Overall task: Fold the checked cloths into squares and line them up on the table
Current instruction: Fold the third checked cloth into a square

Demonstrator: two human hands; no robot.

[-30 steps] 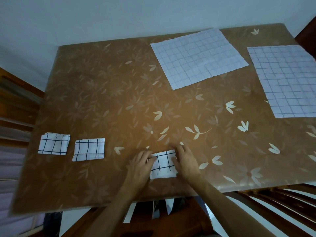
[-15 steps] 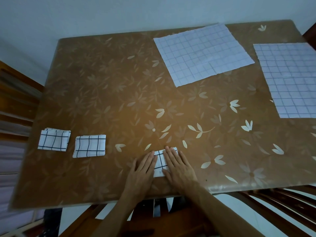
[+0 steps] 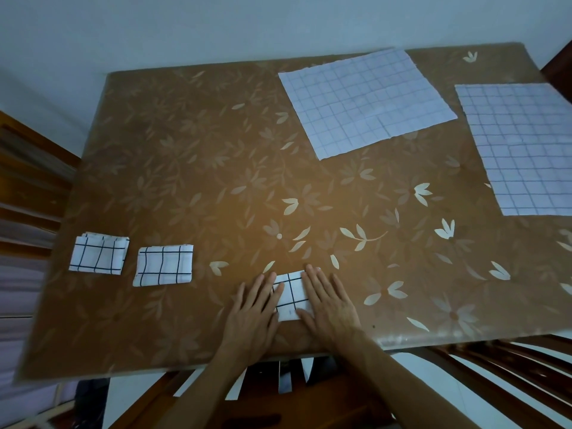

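While laid flat with fingers straight and close together, pressing down on a small folded checked cloth (image 3: 291, 297) at the near edge of the counter (image 3: 216, 168): left hand (image 3: 253, 308) over its left side, right hand (image 3: 328, 301) over its right, with only a middle strip visible between them. Off to the left of the left hand, side by side but apart: nearer folded square (image 3: 163, 265) and farther folded square (image 3: 98, 254). Well ahead and to the right of the right hand, spread flat: unfolded checked cloth (image 3: 365, 100) and second unfolded cloth (image 3: 523, 147).
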